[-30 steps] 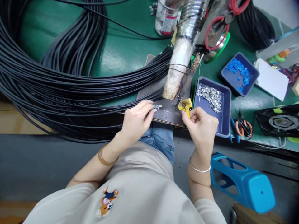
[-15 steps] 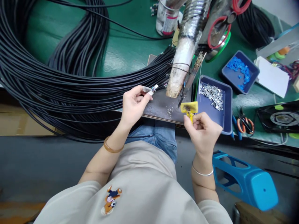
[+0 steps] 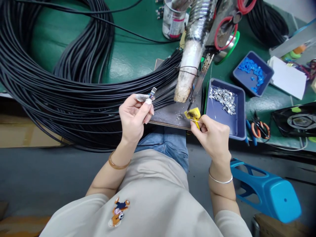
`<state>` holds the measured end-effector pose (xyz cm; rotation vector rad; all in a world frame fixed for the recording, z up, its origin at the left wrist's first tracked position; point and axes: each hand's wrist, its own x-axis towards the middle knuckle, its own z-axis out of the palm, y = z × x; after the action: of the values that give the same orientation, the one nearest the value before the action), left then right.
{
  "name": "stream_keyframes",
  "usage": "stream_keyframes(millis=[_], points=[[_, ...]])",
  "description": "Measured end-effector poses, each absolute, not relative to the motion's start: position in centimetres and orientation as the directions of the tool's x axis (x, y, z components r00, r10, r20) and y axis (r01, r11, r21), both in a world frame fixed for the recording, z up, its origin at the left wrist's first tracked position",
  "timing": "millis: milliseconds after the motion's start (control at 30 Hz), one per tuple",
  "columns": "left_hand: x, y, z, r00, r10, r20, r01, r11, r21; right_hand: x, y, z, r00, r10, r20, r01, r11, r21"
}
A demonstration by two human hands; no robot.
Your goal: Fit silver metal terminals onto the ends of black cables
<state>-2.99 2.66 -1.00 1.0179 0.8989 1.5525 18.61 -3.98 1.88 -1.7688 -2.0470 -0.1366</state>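
My left hand point(image 3: 134, 117) is closed in a pinch on the end of a black cable, where a small metal connector point(image 3: 153, 92) sticks out past my fingertips, raised above the dark work plate point(image 3: 170, 113). My right hand point(image 3: 209, 136) grips a small yellow-tipped tool point(image 3: 194, 115) at the plate's right edge, just below the soldering iron tip point(image 3: 191, 103). A big bundle of black cables point(image 3: 74, 85) runs from the plate across the green bench to the left.
A foil-wrapped fume duct point(image 3: 191, 56) hangs over the plate. A blue tray of metal clips point(image 3: 237, 115) sits right of my right hand, another tray of blue parts point(image 3: 251, 74) behind it. Pliers point(image 3: 259, 128), a tin can point(image 3: 172, 19) and a blue stool point(image 3: 266, 194) are nearby.
My left hand has lifted the cable end up and to the left, off the plate. My right hand has shifted slightly with the yellow tool, which now lies tilted.
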Motion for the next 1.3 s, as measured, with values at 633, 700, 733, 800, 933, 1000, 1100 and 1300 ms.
stream_keyframes(millis=[633,700,733,800,933,1000,1100,1300], points=[[-3.1,-0.3,1.1,0.157,0.956,0.248,-0.538,-0.128,0.833,18.1,-4.4,2.3,-0.204,0.862,0.463,0.939,0.306,-0.156],[-3.0,-0.6,1.4,0.224,0.940,0.257,-0.461,-0.130,0.878,18.4,-4.3,1.8,-0.213,0.894,0.395,0.956,0.273,-0.102],[-2.8,-0.8,1.5,0.277,0.927,0.254,-0.405,-0.128,0.905,18.6,-4.1,1.6,-0.192,0.909,0.369,0.965,0.243,-0.096],[-2.3,-0.9,1.5,0.410,0.885,0.219,-0.265,-0.114,0.957,19.1,-3.6,1.0,-0.121,0.933,0.338,0.980,0.166,-0.107],[-0.7,-0.3,0.4,0.535,0.843,0.048,-0.036,-0.034,0.999,19.7,-2.1,0.4,0.065,0.927,0.369,0.986,-0.003,-0.168],[-0.2,0.2,-0.4,0.527,0.850,-0.026,-0.010,0.037,0.999,19.6,-1.9,0.5,0.176,0.876,0.449,0.958,-0.046,-0.284],[0.2,0.9,-1.0,0.518,0.852,-0.072,-0.017,0.094,0.995,19.2,-2.8,0.8,0.315,0.765,0.562,0.844,0.046,-0.535],[0.3,1.4,-0.5,0.506,0.860,-0.072,-0.010,0.089,0.996,17.7,-4.9,0.2,0.191,0.728,0.658,0.774,0.301,-0.557]])
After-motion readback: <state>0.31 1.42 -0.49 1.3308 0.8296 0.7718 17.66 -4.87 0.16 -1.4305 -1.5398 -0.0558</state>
